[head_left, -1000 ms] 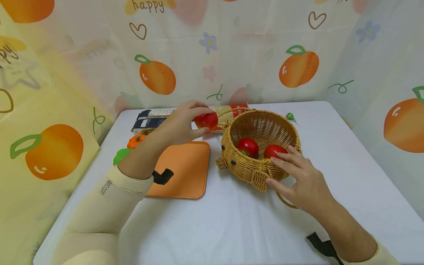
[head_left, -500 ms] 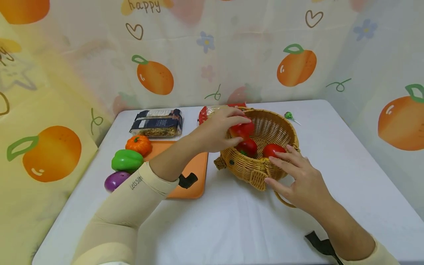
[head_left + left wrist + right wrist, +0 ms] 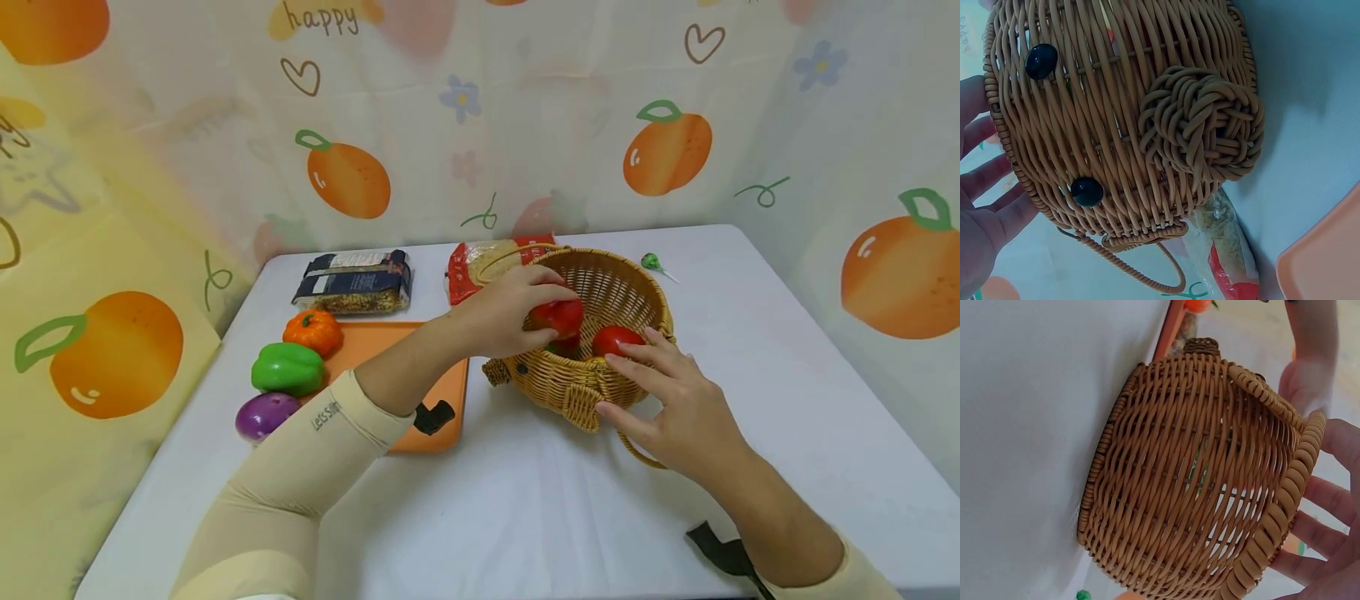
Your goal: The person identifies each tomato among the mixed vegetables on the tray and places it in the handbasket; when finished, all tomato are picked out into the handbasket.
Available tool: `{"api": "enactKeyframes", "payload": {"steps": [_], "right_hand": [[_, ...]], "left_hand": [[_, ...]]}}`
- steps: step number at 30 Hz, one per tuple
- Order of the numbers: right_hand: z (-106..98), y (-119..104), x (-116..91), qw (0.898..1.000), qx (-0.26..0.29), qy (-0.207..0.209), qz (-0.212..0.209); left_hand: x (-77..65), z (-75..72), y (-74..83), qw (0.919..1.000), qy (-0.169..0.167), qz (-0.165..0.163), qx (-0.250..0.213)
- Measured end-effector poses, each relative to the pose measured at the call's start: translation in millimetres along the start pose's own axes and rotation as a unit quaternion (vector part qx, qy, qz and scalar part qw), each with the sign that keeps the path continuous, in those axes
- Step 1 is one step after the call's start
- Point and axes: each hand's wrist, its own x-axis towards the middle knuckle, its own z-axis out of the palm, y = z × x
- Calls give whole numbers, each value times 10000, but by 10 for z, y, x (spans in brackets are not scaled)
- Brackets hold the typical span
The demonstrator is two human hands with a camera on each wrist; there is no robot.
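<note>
My left hand (image 3: 504, 315) holds a red round fruit (image 3: 561, 317) between thumb and fingers, over the left part of the basket opening. Its exact kind is unclear. The wicker basket (image 3: 551, 390) has button eyes and small woven knobs. Inside, a tomato lies mostly hidden under the held fruit, and another red fruit (image 3: 611, 340) sits to the right. My right hand (image 3: 684, 408) rests at the near right rim, with fingers spread and nearly straight. In the right wrist view its fingers (image 3: 1329, 499) reach past the rim beside the basket's handle (image 3: 1272, 515).
An orange tray (image 3: 442, 392) lies left of the basket. Beside it are an orange pumpkin (image 3: 313, 332), a green bell pepper (image 3: 288, 369) and a purple vegetable (image 3: 264, 416). Behind stand a dark packet (image 3: 356, 282) and a red-and-clear bag (image 3: 468, 271). A lollipop (image 3: 652, 262) lies back right.
My left hand has carried the red fruit rightward from above the tray's far side to the basket, then lowered it into the opening. The right hand has stayed at the rim.
</note>
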Motion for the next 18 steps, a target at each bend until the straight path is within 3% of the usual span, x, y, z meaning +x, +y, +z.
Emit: {"api": "enactKeyframes", "payload": {"steps": [6,12,18], "right_hand": [[19,9,9,10000,17,14,-51],[21,9,-3,10000,31,-15,-71],[-35,-2,-22,9981,-61,-525,311]], "left_hand": [[-29,-6,-6,10000,20,-19,6],[-133,-31,-7,9992,375,106,-7],[-355,-124,-5,9981,456,-408,60]]}}
